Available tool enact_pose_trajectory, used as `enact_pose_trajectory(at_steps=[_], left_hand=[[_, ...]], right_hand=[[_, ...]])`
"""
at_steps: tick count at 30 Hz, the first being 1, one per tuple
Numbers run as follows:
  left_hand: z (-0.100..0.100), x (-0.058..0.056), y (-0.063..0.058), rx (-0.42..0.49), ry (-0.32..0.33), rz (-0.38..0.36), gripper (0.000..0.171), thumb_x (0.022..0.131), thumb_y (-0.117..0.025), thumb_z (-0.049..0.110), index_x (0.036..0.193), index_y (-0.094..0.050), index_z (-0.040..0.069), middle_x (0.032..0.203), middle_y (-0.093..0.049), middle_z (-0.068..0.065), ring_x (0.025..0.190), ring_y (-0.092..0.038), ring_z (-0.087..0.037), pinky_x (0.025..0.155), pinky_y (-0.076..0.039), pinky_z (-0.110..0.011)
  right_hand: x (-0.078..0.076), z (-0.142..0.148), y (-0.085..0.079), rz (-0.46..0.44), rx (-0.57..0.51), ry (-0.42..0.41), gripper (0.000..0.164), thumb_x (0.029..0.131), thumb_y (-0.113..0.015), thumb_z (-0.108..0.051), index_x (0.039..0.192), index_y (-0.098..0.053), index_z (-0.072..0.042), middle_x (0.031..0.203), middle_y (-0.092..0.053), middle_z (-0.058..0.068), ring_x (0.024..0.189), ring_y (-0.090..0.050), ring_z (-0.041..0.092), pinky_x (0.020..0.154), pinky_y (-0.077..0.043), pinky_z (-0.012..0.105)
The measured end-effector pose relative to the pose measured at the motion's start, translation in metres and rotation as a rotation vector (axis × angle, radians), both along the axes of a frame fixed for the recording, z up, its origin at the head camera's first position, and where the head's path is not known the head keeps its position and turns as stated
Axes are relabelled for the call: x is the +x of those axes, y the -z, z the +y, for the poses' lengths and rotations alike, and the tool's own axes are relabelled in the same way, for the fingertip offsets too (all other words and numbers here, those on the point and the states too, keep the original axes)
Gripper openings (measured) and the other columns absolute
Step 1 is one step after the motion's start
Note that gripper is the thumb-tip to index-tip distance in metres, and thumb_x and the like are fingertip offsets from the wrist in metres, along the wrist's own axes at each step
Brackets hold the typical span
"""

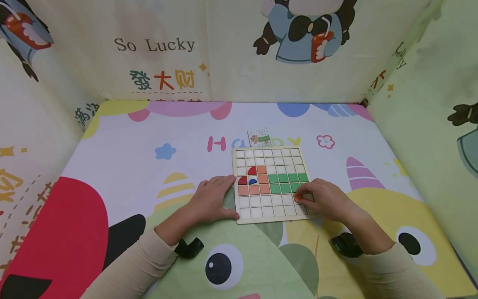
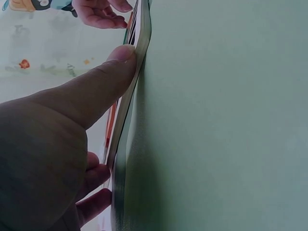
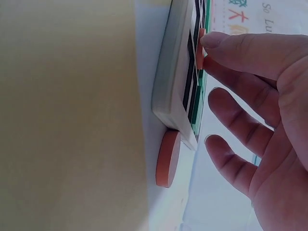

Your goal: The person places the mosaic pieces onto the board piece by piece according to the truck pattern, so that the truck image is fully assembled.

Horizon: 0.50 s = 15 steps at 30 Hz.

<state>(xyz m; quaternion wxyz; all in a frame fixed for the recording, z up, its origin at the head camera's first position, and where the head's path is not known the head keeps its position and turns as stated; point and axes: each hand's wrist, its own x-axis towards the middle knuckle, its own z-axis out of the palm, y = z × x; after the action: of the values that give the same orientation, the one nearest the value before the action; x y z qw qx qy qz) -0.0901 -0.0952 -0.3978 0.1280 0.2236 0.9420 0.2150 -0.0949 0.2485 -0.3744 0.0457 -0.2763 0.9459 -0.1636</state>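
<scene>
A wooden grid board [image 1: 267,212] lies on the patterned cloth, with green, orange, red and blue pieces set in some of its cells. My left hand [image 1: 213,199] touches the board's left side, fingers spread and thumb at the near left corner. Between thumb and forefinger, my right hand [image 1: 328,201] pinches an orange piece [image 1: 297,197] over the board, just below the green squares [image 1: 285,188]. Another orange piece [image 3: 167,159], with a curved edge, lies beside the board in the right wrist view, under the right hand's lower fingers.
Behind the board lies a small picture card [image 1: 260,137] with a printed grid and coloured figure. The cloth [image 1: 186,158] covers the tabletop, and printed curtains [image 1: 231,62] stand at the back and both sides.
</scene>
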Motion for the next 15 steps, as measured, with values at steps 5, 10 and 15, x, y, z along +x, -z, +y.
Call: enact_pose_trajectory(at_steps=[5,10,15], left_hand=[[-0.0001,0.0001,0.0006,-0.006,-0.001,0.003,0.107,0.073,-0.082,0.059,0.156,-0.035,0.012,0.154,-0.042,-0.006,0.140,-0.035,-0.028,0.105,-0.031,-0.054],[-0.0001,0.0002,0.0006,-0.007,-0.003,0.000,0.107,0.073,-0.082,0.060,0.156,-0.034,0.012,0.155,-0.042,-0.006,0.140,-0.035,-0.027,0.105,-0.031,-0.054],[-0.0003,0.0006,0.0005,-0.004,-0.002,0.004,0.107,0.073,-0.082,0.059,0.156,-0.034,0.012,0.154,-0.042,-0.006,0.140,-0.036,-0.027,0.105,-0.031,-0.054]], right_hand=[[0.0006,-0.0005,0.0004,-0.005,-0.007,-0.004,0.013,0.084,-0.082,-0.014,0.094,-0.075,-0.018,0.087,-0.066,-0.011,0.080,-0.054,0.014,0.072,-0.049,0.037],[0.0012,-0.0007,0.0024,-0.005,-0.017,-0.002,0.015,0.083,-0.083,-0.012,0.094,-0.075,-0.018,0.087,-0.064,-0.010,0.080,-0.054,0.013,0.072,-0.048,0.036],[-0.0002,0.0002,-0.0002,0.010,-0.035,-0.013,0.015,0.083,-0.082,-0.013,0.095,-0.075,-0.019,0.086,-0.064,-0.011,0.079,-0.054,0.014,0.071,-0.047,0.036]])
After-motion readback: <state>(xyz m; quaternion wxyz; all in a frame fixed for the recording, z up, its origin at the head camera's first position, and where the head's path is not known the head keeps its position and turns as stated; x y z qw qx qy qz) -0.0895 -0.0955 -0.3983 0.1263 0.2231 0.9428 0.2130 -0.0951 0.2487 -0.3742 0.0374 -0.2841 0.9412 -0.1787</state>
